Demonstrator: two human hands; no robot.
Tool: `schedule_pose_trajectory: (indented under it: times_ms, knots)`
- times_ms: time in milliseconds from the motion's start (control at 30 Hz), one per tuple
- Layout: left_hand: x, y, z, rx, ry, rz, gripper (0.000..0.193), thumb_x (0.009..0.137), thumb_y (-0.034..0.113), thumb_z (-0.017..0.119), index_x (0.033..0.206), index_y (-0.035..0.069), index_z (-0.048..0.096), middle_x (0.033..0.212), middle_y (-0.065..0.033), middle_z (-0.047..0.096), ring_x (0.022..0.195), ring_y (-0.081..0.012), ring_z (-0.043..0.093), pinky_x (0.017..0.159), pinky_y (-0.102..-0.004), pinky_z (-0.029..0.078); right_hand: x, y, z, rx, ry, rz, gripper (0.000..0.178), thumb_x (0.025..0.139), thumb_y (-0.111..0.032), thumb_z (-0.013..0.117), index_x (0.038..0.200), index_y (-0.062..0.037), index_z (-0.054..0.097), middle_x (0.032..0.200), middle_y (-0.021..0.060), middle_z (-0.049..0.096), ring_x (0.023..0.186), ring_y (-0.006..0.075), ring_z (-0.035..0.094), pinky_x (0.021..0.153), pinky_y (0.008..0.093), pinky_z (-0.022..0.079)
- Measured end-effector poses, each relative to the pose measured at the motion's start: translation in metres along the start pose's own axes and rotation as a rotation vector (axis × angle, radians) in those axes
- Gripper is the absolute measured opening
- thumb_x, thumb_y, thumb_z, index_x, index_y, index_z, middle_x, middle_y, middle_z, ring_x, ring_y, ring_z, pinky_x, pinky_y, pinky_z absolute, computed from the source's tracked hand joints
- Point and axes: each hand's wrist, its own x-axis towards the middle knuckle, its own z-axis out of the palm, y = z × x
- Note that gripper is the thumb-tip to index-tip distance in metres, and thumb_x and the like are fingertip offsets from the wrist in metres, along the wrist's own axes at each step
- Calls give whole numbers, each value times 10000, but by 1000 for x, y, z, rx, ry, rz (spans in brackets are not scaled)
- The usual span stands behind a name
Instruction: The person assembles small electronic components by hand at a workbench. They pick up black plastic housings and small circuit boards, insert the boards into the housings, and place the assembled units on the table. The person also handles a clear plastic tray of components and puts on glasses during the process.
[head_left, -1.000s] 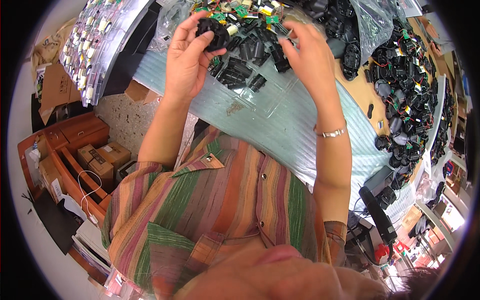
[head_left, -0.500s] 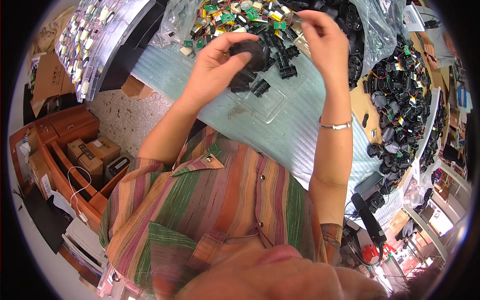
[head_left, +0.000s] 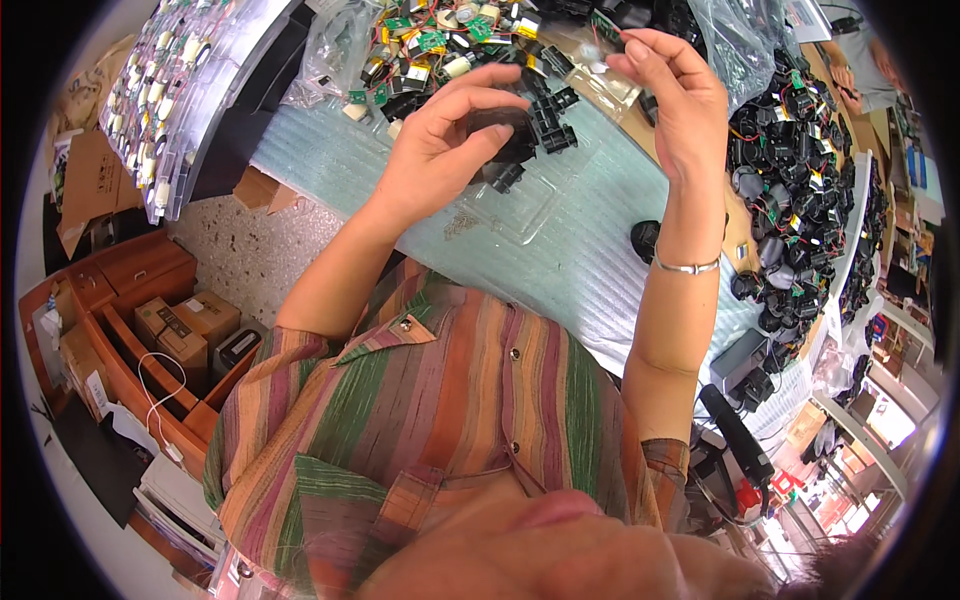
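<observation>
My left hand [head_left: 440, 150] is closed round a dark, rounded plastic part [head_left: 515, 135], above the mat. To its right, my right hand [head_left: 685, 105] is raised, thumb and forefinger pinched at a thin red wire. That wire runs to a small green circuit board [head_left: 604, 28] just left of the fingertips. Black plastic parts [head_left: 553, 120] lie together beyond my left hand. A heap of circuit boards with wires and cells [head_left: 430, 45] spreads at the far side. Near my right forearm sits a black rounded piece [head_left: 645, 238].
The pale foam mat [head_left: 590, 200] covers the bench, with a clear plastic tray [head_left: 520, 225] on it. Many black assemblies [head_left: 790, 170] are piled at right beside a clear bag [head_left: 740, 50]. A rack of small parts [head_left: 165, 90] stands left. Another person's hand [head_left: 848, 90] shows far right.
My right hand has moved right, and a green circuit board with a red wire now shows at its fingertips. My left hand keeps the dark part, slightly lower. The whole view has shifted a little.
</observation>
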Motion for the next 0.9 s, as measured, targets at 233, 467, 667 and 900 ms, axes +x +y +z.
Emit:
schedule_pose_trajectory:
  times_ms: [233, 467, 667, 900]
  knots:
    - [16, 2, 25, 100, -408, 1, 256, 883, -54, 575, 1124, 1, 647, 1258, -124, 587, 1115, -145, 579, 927, -291, 482, -48, -9, -3, -59, -162, 40, 160, 887, -92, 707, 1032, -27, 722, 911, 21, 687, 780, 95, 612, 756, 229, 490]
    - [10, -7, 46, -817, -241, -479, 285, 960, 52, 538, 1239, 6, 564, 1161, -130, 622, 1107, -221, 599, 952, -369, 499, -77, 36, -15, -126, -24, -73, 313, 935, -112, 639, 1228, -20, 579, 1165, 72, 572, 1024, 127, 571, 880, 281, 484]
    - [14, -13, 51, -938, -147, -515, 263, 972, 43, 514, 1230, 14, 555, 1204, -159, 610, 1143, -256, 596, 984, -401, 511, -110, 35, -1, 279, -46, 27, 371, 900, -4, 642, 1245, -19, 507, 1168, 71, 577, 962, 112, 571, 803, 244, 488]
    - [14, -11, 43, -577, -97, -585, 273, 988, 64, 511, 1255, 13, 538, 1208, -166, 630, 1078, -244, 651, 851, -364, 593, -110, 33, -31, 257, 212, -111, 317, 829, 71, 690, 1137, 22, 637, 1156, 66, 591, 884, 83, 569, 740, 210, 479]
